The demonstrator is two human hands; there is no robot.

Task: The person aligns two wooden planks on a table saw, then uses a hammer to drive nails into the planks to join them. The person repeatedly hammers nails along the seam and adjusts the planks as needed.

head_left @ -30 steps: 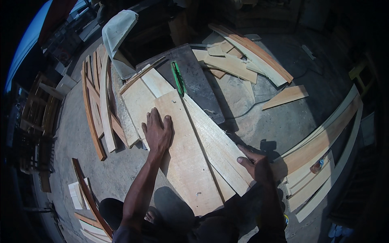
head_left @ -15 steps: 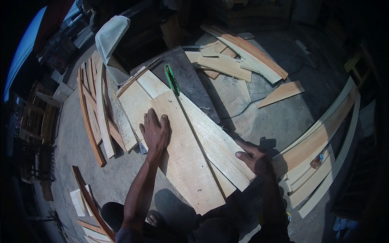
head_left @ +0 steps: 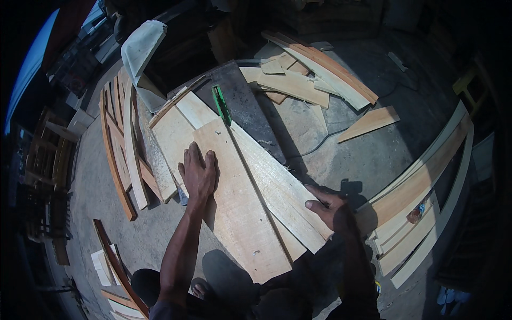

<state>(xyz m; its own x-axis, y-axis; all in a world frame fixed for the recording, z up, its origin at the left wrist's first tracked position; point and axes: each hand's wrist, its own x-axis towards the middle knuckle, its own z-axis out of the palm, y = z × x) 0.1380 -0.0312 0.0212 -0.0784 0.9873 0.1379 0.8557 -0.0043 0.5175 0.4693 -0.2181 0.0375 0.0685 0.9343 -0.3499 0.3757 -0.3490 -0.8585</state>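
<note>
Bare concrete floor (head_left: 368,154) lies open rightward; stacked planks (head_left: 125,144) crowd the left.
</note>
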